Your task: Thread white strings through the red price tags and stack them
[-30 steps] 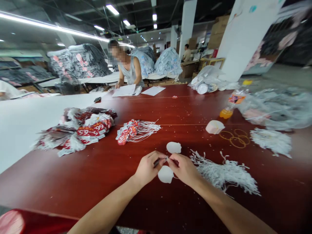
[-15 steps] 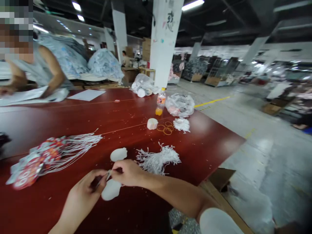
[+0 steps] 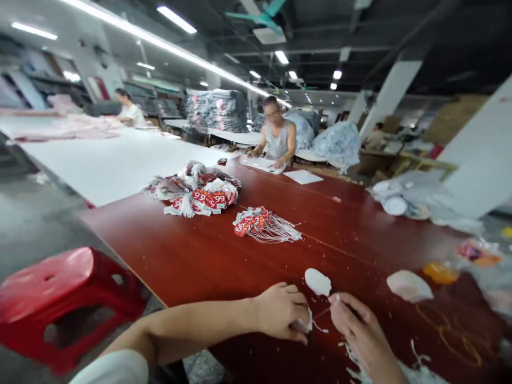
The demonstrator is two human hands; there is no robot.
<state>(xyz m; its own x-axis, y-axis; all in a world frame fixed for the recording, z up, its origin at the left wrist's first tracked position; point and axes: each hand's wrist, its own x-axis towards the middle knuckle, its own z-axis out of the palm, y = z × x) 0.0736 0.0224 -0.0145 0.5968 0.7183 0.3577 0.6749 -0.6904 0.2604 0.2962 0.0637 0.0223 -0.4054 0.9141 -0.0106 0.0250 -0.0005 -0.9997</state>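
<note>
My left hand (image 3: 283, 312) is closed around a small white tag (image 3: 310, 319), mostly hidden by the fingers, with a short white string (image 3: 320, 327) trailing from it. To its right, my right hand (image 3: 356, 326) has thumb and fingers pinched together. A faint thin line runs between the hands; what the right fingertips hold is too small to make out. Just beyond both hands lies a stack of white tags (image 3: 318, 281), face down. A bundle of white strings (image 3: 418, 370) is partly covered by my right forearm. Farther off are red price tags (image 3: 250, 221) with their strings fanned to the right.
A big heap of strung red tags (image 3: 204, 194) sits at the table's left. On the right are a pale stack (image 3: 408, 285), rubber bands (image 3: 460, 338), a bottle (image 3: 440, 273) and plastic bags (image 3: 416, 194). A co-worker (image 3: 278, 136) handles sheets across the table. A red stool (image 3: 60, 304) stands left.
The view has swung left, bringing the tag heap and red stool into sight. My hands have drawn apart; the left now wraps a tag and the right has moved off to its right.
</note>
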